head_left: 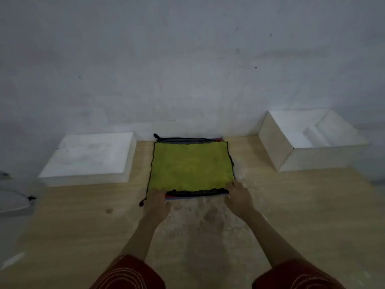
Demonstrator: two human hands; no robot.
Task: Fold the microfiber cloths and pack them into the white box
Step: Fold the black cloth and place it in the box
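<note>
A green microfiber cloth (190,165) with a black stitched edge lies flat on top of a stack of other cloths (195,197) at the middle of the wooden table. My left hand (156,202) grips the near left corner of the stack. My right hand (237,196) grips the near right corner, fingers over the green cloth's edge. The open white box (289,157) stands at the back right; inside it only white surfaces show. Its white lid (89,157) lies flat at the back left.
A grey wall (187,59) rises right behind the table (312,215). A pale object with a black clip (31,198) sits at the left edge. My red sleeves fill the bottom of the view.
</note>
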